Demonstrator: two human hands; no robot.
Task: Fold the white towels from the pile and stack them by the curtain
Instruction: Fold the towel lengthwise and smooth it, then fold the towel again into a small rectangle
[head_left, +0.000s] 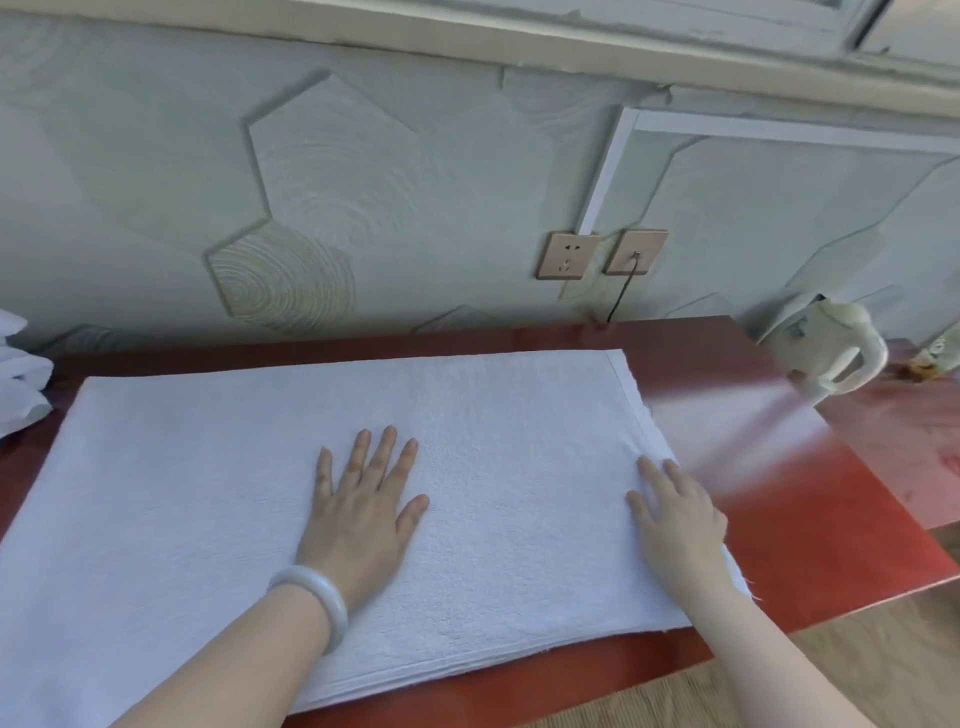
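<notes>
A white towel (260, 519) lies spread flat under both hands on the red, glossy surface (779, 493). The left hand (363, 514) presses its middle with fingers splayed; the right hand (675, 519) lies flat at the hemmed short edge, gripping nothing. It looks like smoothing before a fold; next, that edge wants lifting across. The terry nap looks soft and limp. More white towels (21, 379) lie heaped well beyond the left hand.

Left hand (358, 514): showed bare, with short plain nails.
Left wrist: wore one smooth, glossy bangle (318, 603), rounded, milky white with a faint greenish tint.
Right hand (675, 525): showed bare.
Left forearm (234, 660): lay uncovered down to the frame edge.
Right forearm (769, 665): likewise uncovered.
</notes>
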